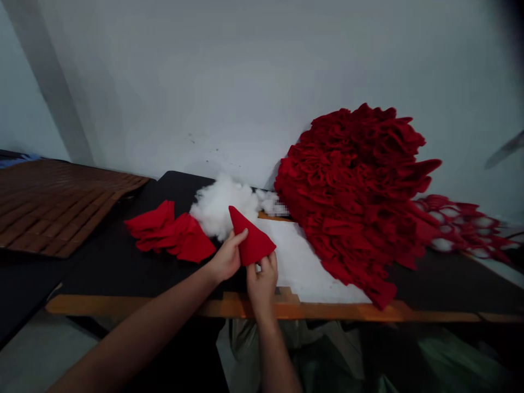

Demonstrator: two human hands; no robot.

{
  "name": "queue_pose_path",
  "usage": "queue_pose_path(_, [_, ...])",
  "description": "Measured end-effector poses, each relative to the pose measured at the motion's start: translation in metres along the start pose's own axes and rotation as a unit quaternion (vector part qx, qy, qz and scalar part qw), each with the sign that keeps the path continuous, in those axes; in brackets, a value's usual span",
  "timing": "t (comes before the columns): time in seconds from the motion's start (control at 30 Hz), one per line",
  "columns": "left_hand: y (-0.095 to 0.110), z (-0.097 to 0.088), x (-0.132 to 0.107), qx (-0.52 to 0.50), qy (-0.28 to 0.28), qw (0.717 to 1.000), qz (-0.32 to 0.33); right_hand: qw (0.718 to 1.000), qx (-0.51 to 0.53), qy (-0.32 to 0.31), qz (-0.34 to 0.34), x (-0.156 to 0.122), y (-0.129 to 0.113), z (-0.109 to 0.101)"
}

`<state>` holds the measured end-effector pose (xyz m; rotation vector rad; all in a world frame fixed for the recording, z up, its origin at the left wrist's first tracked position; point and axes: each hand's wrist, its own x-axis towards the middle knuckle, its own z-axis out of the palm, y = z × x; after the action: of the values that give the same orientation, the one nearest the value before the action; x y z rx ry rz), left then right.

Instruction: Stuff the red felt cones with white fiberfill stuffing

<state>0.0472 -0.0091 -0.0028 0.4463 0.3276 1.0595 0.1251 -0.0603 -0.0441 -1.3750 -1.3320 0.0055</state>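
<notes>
Between my two hands is a red felt cone (252, 240), its tip pointing up and to the left. My left hand (228, 257) grips its left side, with the thumb lying across the front. At the cone's lower edge, my right hand (263, 275) holds the wide end, its fingers partly hidden behind or inside the cloth. Just behind the cone lies a fluffy heap of white stuffing (223, 204). A small pile of red felt pieces (170, 232) rests to the left of my hands.
A large mound of red felt pieces (352, 196) leans against the wall on the right. Red and white items (462, 226) lie beyond it. White paper (303, 267) covers part of the black table (106, 278), which has a taped front edge. A brown woven mat (61, 202) is at left.
</notes>
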Motion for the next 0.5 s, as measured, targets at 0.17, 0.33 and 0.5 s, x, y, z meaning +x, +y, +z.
queue_pose_path(0.17, [0.001,-0.006,0.005,0.049,0.016,0.999,0.004,0.983,0.141,0.080,0.084,-0.001,0.003,-0.009])
queue_pose_path(0.33, [0.000,-0.005,0.001,0.039,0.045,0.998,0.000,0.995,0.027,0.055,-0.077,-0.017,-0.001,-0.006])
queue_pose_path(0.5, [-0.001,-0.002,-0.005,0.032,0.001,0.999,-0.021,0.978,-0.125,-0.009,-0.167,-0.009,0.002,0.005])
